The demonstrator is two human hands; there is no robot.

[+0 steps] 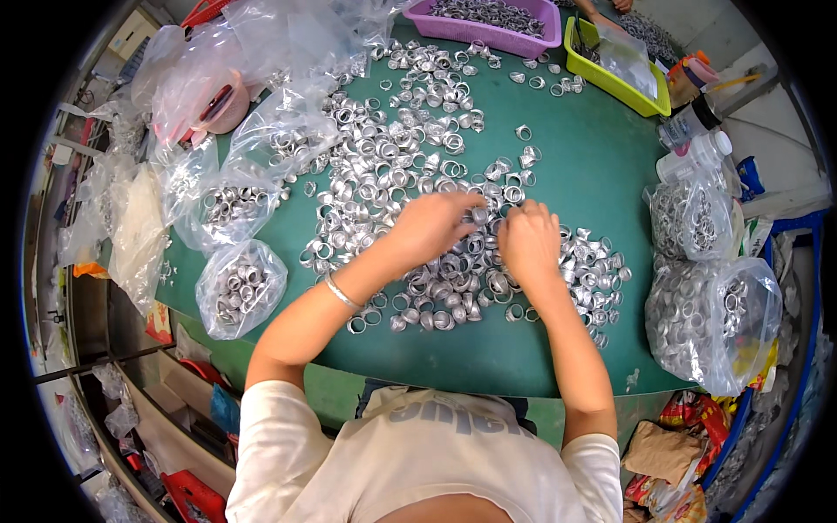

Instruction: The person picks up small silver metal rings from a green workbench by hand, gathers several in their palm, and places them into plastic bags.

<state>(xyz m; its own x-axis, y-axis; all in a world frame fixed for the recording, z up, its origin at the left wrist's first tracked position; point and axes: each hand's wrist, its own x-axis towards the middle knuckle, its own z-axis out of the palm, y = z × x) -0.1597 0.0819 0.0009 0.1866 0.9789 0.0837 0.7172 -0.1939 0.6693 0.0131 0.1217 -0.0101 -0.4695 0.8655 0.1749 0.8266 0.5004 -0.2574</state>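
Note:
A large pile of silver-coloured metal rings (370,152) spreads over the green table (593,166). My left hand (436,225), with a bangle (343,293) on its wrist, reaches over the middle of the pile. Its fingers are drawn together at a ring (479,214) by the fingertips. Close by on the right, my right hand (530,242) bends down among the rings, fingers curled. Whatever they grip is hidden beneath them. More rings (595,275) lie in a group to the right of that hand.
Clear bags of rings (240,289) stand on the left; larger ones (697,314) line the right edge beside a white bottle (697,157). Behind the pile are a purple basket (497,37) of metal pieces and a yellow-green tray (610,80). Another person's hand (593,12) shows at the far edge.

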